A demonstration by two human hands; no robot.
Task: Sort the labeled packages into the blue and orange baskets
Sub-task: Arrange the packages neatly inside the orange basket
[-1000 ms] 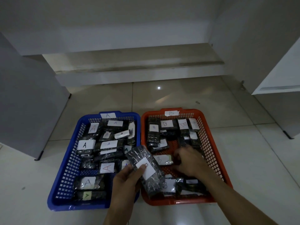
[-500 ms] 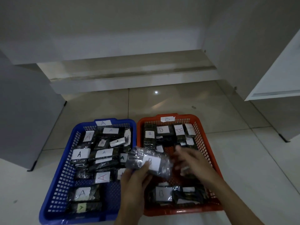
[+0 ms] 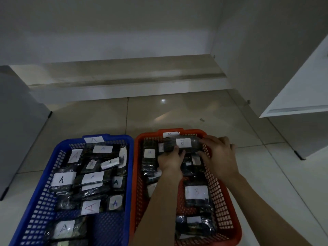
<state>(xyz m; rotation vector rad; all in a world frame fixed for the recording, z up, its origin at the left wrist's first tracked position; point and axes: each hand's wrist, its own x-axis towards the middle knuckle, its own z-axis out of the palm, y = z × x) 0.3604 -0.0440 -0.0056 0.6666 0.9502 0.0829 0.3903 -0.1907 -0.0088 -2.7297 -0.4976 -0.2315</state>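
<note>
Two baskets stand side by side on the floor. The blue basket (image 3: 130,174) on the left holds several dark wrapped packages with white "A" labels. The orange basket (image 3: 223,197) on the right holds several with "B" labels. Both my hands reach to the far end of the orange basket and hold one dark package labeled B (image 3: 182,143) lying crosswise there. My left hand (image 3: 170,159) grips its near left edge. Its right end is covered by my right hand (image 3: 217,153). My forearms hide part of the orange basket's contents.
The baskets sit on pale glossy floor tiles (image 3: 177,112). A low step (image 3: 124,80) runs along the wall behind them. A grey panel (image 3: 19,121) stands at the left, and a white cabinet (image 3: 301,96) at the right.
The B package has moved from above the baskets' shared edge to the far end of the orange basket. My right hand has come onto it. The view has tilted down and closer.
</note>
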